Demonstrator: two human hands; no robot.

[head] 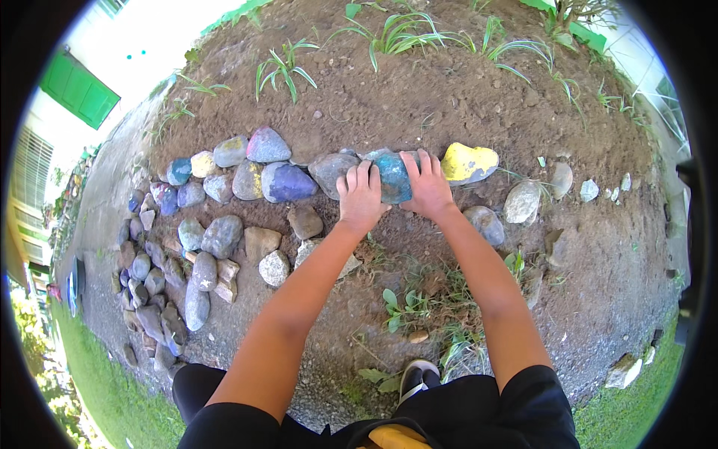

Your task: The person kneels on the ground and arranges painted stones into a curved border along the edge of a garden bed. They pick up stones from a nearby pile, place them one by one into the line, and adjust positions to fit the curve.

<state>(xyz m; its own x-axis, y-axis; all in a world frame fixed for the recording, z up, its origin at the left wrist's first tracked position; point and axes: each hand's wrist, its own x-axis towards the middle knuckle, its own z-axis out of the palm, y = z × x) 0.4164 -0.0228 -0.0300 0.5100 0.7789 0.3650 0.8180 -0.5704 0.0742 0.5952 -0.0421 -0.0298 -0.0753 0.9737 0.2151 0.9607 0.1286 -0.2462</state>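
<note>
A teal-painted stone [394, 178] lies in a row of stones along the edge of the soil bed. My left hand [359, 196] grips its left side, with the fingers over a grey stone [331, 174] beside it. On the other side, my right hand [427, 188] curls its fingers over the top of the teal stone. Just right of my right hand sits a yellow-painted stone [468, 163]. Left of the grey stone is a purple-painted stone [287, 182]. My palms hide the teal stone's sides and part of its underside.
Several loose stones are heaped at the left [151, 297]. A wooden-handled tool [189, 256] lies partly under stones there. Striped-leaf plants [398, 36] grow in the soil bed [364, 112] behind the row. More stones, including a pale one [521, 202], lie right.
</note>
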